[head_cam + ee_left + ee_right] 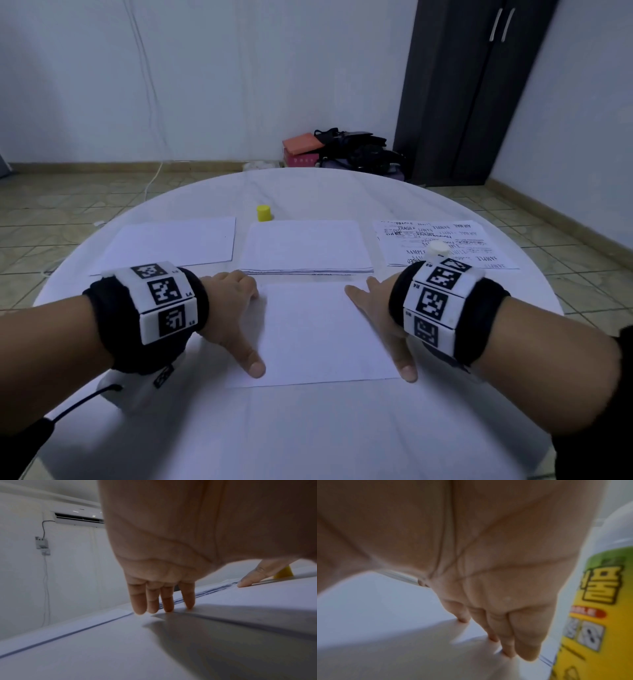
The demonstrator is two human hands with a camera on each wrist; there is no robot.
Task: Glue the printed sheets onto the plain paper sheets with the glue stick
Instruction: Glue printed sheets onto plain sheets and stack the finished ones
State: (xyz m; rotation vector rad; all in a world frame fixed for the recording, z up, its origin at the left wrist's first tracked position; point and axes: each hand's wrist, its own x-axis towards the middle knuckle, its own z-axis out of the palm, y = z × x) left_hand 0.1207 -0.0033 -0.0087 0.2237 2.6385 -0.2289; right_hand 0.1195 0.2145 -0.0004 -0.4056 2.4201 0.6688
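A plain white sheet (322,329) lies in front of me on the round table. My left hand (236,315) presses flat on its left edge, fingers (152,601) straight and thumb spread wide. My right hand (380,318) lies flat on its right edge in the same way. Just right of my right hand, the glue stick (590,601) stands upright with no cap, yellow and green label, its white top (438,248) showing behind the wrist; it is not held. Its yellow cap (264,213) stands farther back. Printed sheets (445,236) lie at the right.
A stack of sheets (305,245) lies behind the front sheet, and another plain sheet (171,245) is at the back left. The white table (308,438) has bare surface near me. Bags (356,150) and a dark cabinet (472,92) stand by the far wall.
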